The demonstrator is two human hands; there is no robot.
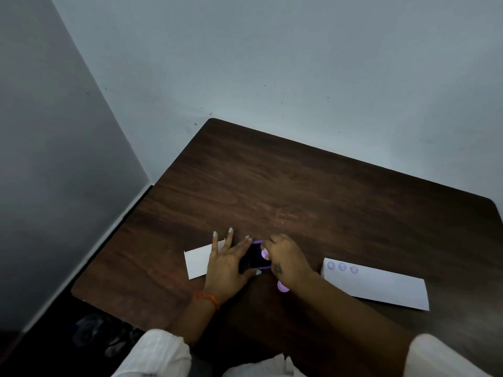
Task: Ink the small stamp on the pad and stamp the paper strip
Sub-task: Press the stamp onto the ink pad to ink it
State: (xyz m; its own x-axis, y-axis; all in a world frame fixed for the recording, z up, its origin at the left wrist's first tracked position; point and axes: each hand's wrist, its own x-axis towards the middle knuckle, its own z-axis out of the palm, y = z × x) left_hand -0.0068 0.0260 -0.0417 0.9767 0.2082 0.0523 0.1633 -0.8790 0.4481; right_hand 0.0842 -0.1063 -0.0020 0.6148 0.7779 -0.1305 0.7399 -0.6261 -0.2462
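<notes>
A dark ink pad with a purple rim (254,258) lies near the table's front middle. My left hand (228,263) rests flat beside it, thumb and forefinger steadying its left side. My right hand (285,261) pinches a small lilac stamp (264,253) whose face is down on the pad. A second lilac round piece (283,286) peeks out under my right wrist. To the right lies the white paper strip (381,287), with three purple round stamp marks (342,267) at its left end.
The dark wooden table (299,191) stands in a corner, with walls at the left and behind. Another white paper (197,263) lies under my left hand's fingers. Dark shapes lie on the floor (95,336) at the lower left.
</notes>
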